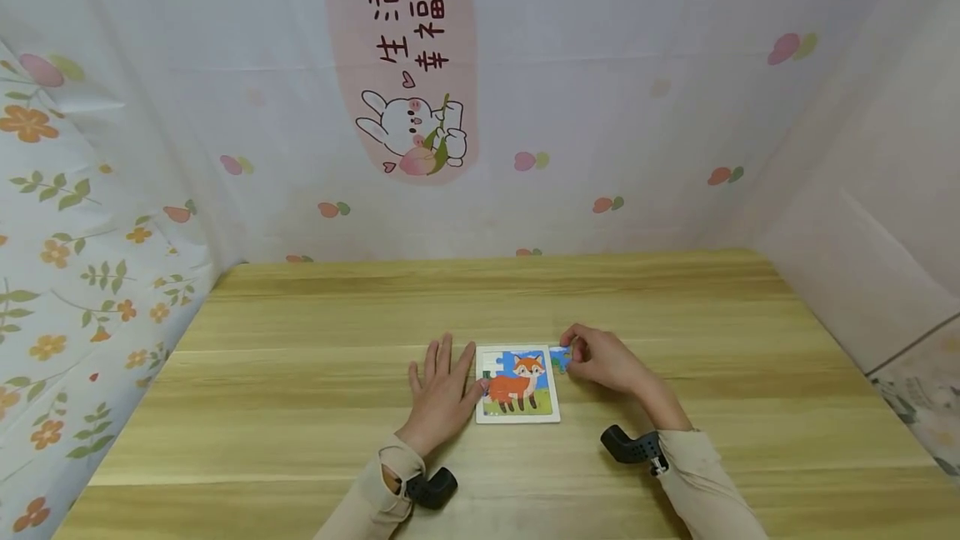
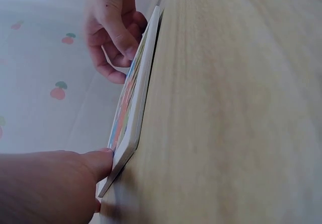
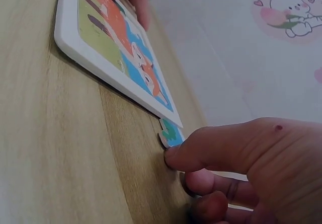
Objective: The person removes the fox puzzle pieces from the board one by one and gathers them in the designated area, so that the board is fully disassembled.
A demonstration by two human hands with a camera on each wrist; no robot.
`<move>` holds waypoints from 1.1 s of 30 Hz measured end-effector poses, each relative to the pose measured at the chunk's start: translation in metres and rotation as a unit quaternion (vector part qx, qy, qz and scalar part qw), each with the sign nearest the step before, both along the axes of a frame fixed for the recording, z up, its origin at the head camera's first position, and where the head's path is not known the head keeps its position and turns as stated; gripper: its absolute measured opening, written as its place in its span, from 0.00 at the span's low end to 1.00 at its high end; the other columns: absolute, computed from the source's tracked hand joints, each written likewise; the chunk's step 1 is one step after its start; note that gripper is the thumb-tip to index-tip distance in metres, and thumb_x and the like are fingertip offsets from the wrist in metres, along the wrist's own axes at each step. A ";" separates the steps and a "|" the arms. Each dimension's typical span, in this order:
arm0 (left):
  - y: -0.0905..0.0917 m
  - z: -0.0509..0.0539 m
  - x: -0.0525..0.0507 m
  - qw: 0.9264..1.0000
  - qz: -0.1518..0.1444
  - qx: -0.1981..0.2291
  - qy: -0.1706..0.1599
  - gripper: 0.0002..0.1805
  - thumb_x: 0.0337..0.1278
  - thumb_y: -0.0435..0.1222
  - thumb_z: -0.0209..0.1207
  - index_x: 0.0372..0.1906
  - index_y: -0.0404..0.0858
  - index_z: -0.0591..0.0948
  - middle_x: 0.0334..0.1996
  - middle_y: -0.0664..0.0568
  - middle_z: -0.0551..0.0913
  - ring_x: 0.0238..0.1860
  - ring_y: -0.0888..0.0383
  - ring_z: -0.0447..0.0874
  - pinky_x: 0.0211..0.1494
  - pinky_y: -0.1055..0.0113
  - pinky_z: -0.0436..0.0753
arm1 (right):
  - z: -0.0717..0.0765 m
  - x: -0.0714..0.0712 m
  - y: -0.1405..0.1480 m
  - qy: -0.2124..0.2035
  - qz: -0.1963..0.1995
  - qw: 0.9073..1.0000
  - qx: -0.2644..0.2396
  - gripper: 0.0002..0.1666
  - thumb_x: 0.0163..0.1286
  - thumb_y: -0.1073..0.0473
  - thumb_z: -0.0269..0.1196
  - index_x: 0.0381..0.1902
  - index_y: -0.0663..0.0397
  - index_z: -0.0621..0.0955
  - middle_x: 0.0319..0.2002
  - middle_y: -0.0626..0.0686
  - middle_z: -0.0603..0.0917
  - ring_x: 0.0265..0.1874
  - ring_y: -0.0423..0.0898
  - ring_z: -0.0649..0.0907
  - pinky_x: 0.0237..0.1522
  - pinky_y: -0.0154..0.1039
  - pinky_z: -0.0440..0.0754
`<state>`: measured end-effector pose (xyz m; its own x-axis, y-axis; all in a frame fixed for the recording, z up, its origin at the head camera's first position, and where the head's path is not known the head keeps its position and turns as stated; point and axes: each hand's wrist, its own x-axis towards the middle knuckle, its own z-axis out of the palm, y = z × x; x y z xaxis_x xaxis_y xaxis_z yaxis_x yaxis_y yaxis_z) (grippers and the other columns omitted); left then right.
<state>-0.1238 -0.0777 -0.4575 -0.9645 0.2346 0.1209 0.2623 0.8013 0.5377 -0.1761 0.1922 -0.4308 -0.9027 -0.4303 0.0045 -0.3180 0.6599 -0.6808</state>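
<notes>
A white-framed jigsaw puzzle [image 1: 517, 422] with an orange fox picture lies flat on the table. Its top left corner is a bare patch [image 1: 491, 358] with no picture. My left hand [image 1: 439, 400] rests at the board's left side with fingers spread, and its thumb [image 2: 99, 162] presses on the left edge. At the board's right edge, my right hand [image 1: 611, 363] pinches a loose blue and green puzzle piece [image 3: 172, 132] between thumb and fingers. The piece is low by the tabletop, close against the frame; the fingers hide part of it.
The wooden table [image 1: 337, 307] extends around the board on all sides. Behind it hangs a white printed cloth [image 1: 600, 107], with a flowered cloth [image 1: 90, 298] on the left. A black wrist camera [image 1: 432, 490] sits on the left wrist, another [image 1: 628, 446] on the right.
</notes>
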 end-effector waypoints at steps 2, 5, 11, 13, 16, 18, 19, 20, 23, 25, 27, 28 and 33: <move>0.000 0.000 0.000 1.000 0.000 -0.002 0.000 0.32 0.64 0.48 0.52 0.68 0.38 0.64 0.70 0.34 0.48 0.69 0.36 0.38 0.60 0.33 0.38 | -0.001 0.000 0.000 0.001 -0.003 1.000 0.001 0.16 0.52 0.70 0.63 0.40 0.63 0.75 0.22 0.46 0.72 0.21 0.41 0.70 0.25 0.33 0.68; 0.001 0.000 0.000 1.000 -0.001 0.000 0.001 0.32 0.64 0.47 0.53 0.68 0.37 0.64 0.70 0.34 0.49 0.69 0.36 0.39 0.60 0.32 0.38 | -0.001 -0.001 0.001 0.000 -0.003 1.000 0.004 0.16 0.52 0.70 0.63 0.40 0.62 0.75 0.23 0.46 0.72 0.21 0.41 0.70 0.25 0.33 0.68; 0.000 0.000 0.000 1.000 -0.001 0.004 -0.002 0.32 0.64 0.47 0.52 0.68 0.36 0.64 0.70 0.33 0.49 0.69 0.36 0.39 0.60 0.33 0.38 | -0.001 -0.001 0.002 0.004 -0.002 1.000 0.008 0.16 0.53 0.68 0.64 0.40 0.62 0.75 0.24 0.47 0.72 0.22 0.42 0.70 0.26 0.34 0.68; 0.000 0.000 0.001 1.000 -0.004 0.015 0.008 0.31 0.64 0.47 0.52 0.68 0.36 0.64 0.69 0.33 0.49 0.69 0.36 0.39 0.60 0.33 0.37 | 0.000 -0.001 0.002 0.009 -0.004 1.000 0.011 0.16 0.53 0.67 0.64 0.41 0.62 0.76 0.24 0.48 0.72 0.23 0.41 0.70 0.27 0.34 0.68; 0.000 0.000 0.003 0.999 -0.011 0.034 0.030 0.32 0.66 0.49 0.49 0.68 0.36 0.64 0.69 0.32 0.49 0.69 0.36 0.38 0.60 0.32 0.36 | 0.004 0.000 0.003 0.025 -0.011 1.000 0.014 0.16 0.53 0.66 0.65 0.41 0.62 0.77 0.25 0.49 0.72 0.23 0.42 0.70 0.26 0.35 0.69; 0.000 0.000 0.004 0.998 -0.015 0.041 0.038 0.32 0.66 0.50 0.49 0.68 0.35 0.64 0.69 0.32 0.49 0.69 0.36 0.38 0.59 0.32 0.36 | 0.006 0.001 0.003 0.037 -0.022 0.999 0.017 0.16 0.53 0.66 0.65 0.41 0.62 0.78 0.26 0.49 0.72 0.24 0.43 0.71 0.27 0.35 0.69; 0.000 -0.001 0.004 0.998 -0.015 0.041 0.037 0.32 0.66 0.50 0.49 0.68 0.35 0.64 0.69 0.32 0.49 0.69 0.36 0.38 0.59 0.32 0.36 | 0.007 0.001 0.002 0.045 -0.024 0.998 0.020 0.16 0.53 0.66 0.66 0.41 0.62 0.78 0.27 0.50 0.73 0.25 0.43 0.71 0.27 0.36 0.70; 0.000 -0.001 0.004 0.999 -0.014 0.039 0.034 0.32 0.66 0.49 0.49 0.68 0.35 0.64 0.69 0.32 0.49 0.69 0.36 0.38 0.60 0.32 0.36 | 0.008 0.001 0.002 0.052 -0.025 0.998 0.025 0.15 0.53 0.66 0.66 0.40 0.62 0.78 0.27 0.49 0.73 0.25 0.44 0.71 0.27 0.37 0.70; 0.000 -0.002 0.001 1.000 -0.010 0.023 0.015 0.31 0.65 0.47 0.52 0.67 0.35 0.64 0.69 0.32 0.49 0.69 0.36 0.38 0.60 0.33 0.37 | 0.006 0.000 0.001 0.059 -0.027 0.997 0.045 0.10 0.54 0.67 0.65 0.36 0.60 0.79 0.28 0.48 0.74 0.27 0.44 0.72 0.30 0.38 0.71; 0.000 -0.002 0.000 1.000 -0.008 0.014 0.007 0.31 0.64 0.46 0.52 0.68 0.35 0.64 0.70 0.33 0.49 0.69 0.36 0.39 0.60 0.32 0.38 | 0.003 -0.001 0.000 0.062 -0.026 0.996 0.054 0.08 0.55 0.67 0.65 0.34 0.58 0.79 0.28 0.48 0.76 0.28 0.43 0.73 0.32 0.39 0.71; 0.000 -0.001 -0.001 1.000 -0.008 0.008 0.002 0.31 0.65 0.46 0.52 0.68 0.36 0.64 0.70 0.33 0.49 0.69 0.36 0.39 0.60 0.32 0.39 | 0.000 -0.002 0.000 0.060 -0.029 0.996 0.056 0.07 0.56 0.68 0.64 0.34 0.58 0.80 0.29 0.48 0.76 0.28 0.43 0.73 0.33 0.39 0.72; 0.000 -0.001 -0.001 1.000 -0.008 0.008 0.002 0.31 0.64 0.46 0.52 0.68 0.36 0.64 0.70 0.33 0.49 0.69 0.36 0.39 0.59 0.32 0.39 | 0.000 -0.002 -0.001 0.060 -0.030 0.996 0.055 0.07 0.56 0.68 0.64 0.34 0.57 0.80 0.29 0.48 0.76 0.28 0.43 0.72 0.32 0.39 0.72; -0.001 0.000 -0.001 1.000 -0.008 0.009 0.003 0.31 0.64 0.46 0.52 0.68 0.36 0.65 0.70 0.33 0.49 0.69 0.35 0.39 0.59 0.32 0.39 | -0.001 -0.001 -0.003 0.057 -0.033 0.997 0.046 0.07 0.58 0.69 0.63 0.35 0.58 0.80 0.30 0.49 0.77 0.27 0.43 0.72 0.31 0.39 0.72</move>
